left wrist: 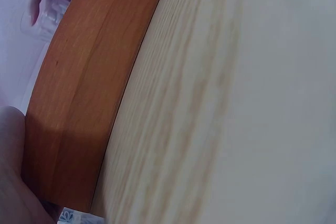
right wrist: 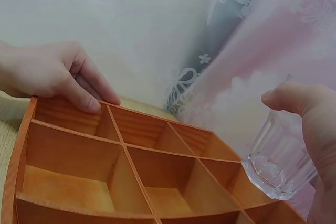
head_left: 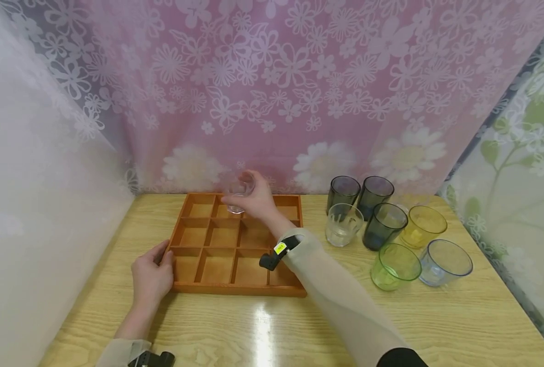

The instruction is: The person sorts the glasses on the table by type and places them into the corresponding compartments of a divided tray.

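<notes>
My right hand (head_left: 255,199) grips a clear drinking glass (head_left: 236,204), thumb on one side and fingers on the other. The glass is upright over the back row of a wooden compartment tray (head_left: 235,291). In the right wrist view its faceted base (right wrist: 273,177) overlaps the back compartments. My left hand (head_left: 152,272) holds the tray's left side near the front, with the thumb over the rim and the other fingers along the outer wall. The left wrist view shows the tray's brown outer wall (left wrist: 89,77) close up.
To the right stand several tumblers: dark grey ones (head_left: 384,227), a clear one (head_left: 343,224), a yellow one (head_left: 423,227), a green one (head_left: 395,267) and a blue-rimmed one (head_left: 445,262). A pink floral curtain (head_left: 272,102) hangs behind the wooden table (head_left: 216,326).
</notes>
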The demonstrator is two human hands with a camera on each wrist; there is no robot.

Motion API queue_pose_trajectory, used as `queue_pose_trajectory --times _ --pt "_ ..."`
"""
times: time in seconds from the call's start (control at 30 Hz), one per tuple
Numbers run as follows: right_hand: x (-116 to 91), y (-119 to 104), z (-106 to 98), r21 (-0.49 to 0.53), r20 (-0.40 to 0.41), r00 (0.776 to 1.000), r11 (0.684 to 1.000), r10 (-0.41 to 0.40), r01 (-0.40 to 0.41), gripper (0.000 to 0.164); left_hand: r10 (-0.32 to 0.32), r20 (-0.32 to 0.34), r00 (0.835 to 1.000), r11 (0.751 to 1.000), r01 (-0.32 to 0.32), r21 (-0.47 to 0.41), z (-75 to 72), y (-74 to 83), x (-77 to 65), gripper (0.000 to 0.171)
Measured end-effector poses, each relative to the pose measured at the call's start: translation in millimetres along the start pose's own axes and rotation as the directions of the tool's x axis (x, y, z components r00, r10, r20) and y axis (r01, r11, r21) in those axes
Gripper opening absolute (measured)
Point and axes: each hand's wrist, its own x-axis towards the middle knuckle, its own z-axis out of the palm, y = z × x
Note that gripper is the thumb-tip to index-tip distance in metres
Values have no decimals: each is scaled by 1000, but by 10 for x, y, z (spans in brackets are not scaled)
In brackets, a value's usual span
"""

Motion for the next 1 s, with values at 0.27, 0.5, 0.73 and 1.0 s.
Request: queue_pose_trajectory --times 0.27,0.5,0.73,1.0 --pt "53 73 171 16 -19 1000 1000 9 -9 91 -11 0 1000 1000 11 -7 -2 -19 -11 33" --pt "63 165 260 58 26 999 998 28 -30 97 -4 -1 1000 1000 4 -19 -1 -3 -16 33" --pt "32 312 307 44 58 997 998 49 -51 103 -15 5 1000 1000 15 -20 -7 -5 -25 32" --pt "42 353 335 52 82 994 995 75 -80 103 -13 -4 1000 1000 13 -23 -6 -5 -7 32"
